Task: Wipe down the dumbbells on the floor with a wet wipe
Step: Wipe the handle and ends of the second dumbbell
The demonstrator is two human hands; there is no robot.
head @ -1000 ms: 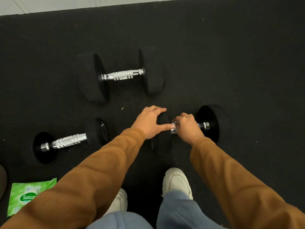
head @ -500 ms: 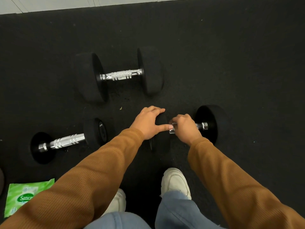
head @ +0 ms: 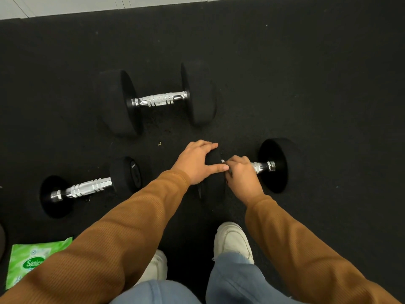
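Observation:
Three black dumbbells with chrome handles lie on the dark rubber floor. My left hand (head: pixel 198 161) rests spread over the left weight head of the nearest dumbbell (head: pixel 274 165), gripping it. My right hand (head: pixel 241 174) is closed around that dumbbell's chrome handle, with a sliver of white wipe showing at the fingers near the thumb. The handle's right end and the right weight head stay visible. A larger dumbbell (head: pixel 157 99) lies further away, and a small one (head: pixel 87 187) lies to the left.
A green wet-wipe pack (head: pixel 28 260) lies at the lower left, partly under my left sleeve. My white shoes (head: pixel 232 240) stand just behind the near dumbbell. A pale tiled strip (head: pixel 65 5) borders the mat at the top.
My right hand has shifted slightly left along the handle toward the left weight head. My left hand keeps its hold.

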